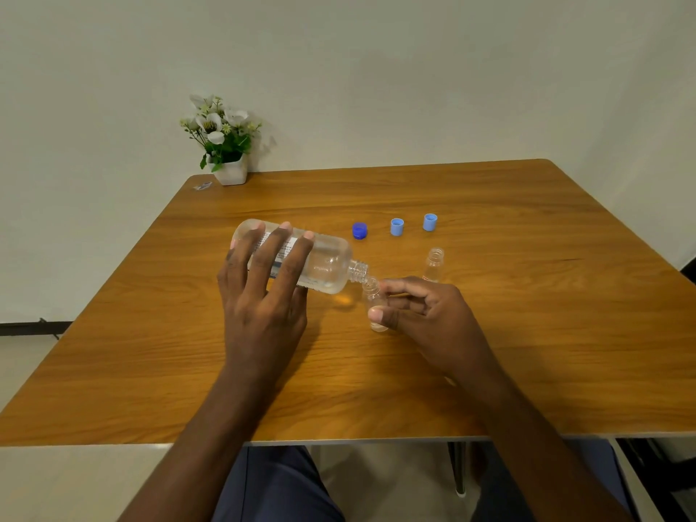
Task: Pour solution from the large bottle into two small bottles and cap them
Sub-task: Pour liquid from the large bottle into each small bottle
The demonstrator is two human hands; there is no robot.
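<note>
The wooden table (508, 352) is cut off by the frame at its right side and near left corner. One large bottle (327, 263), clear and part full, is tilted almost flat over the table's middle. Its label is mostly hidden by the left hand (263, 295), whose fingers wrap over it. Just right of the large bottle's neck, the right hand (425, 314) pinches one small bottle (373, 295), mouth to mouth with the large bottle; any stream is too faint to see. A second small bottle (435, 262) stands open further right, its base hidden. Three caps sit beyond the neck: a dark blue cap (359, 230), a light blue cap (397, 226) and a second light blue cap (430, 222). A broad stretch of wood lies between the large bottle and the table's near edge.
</note>
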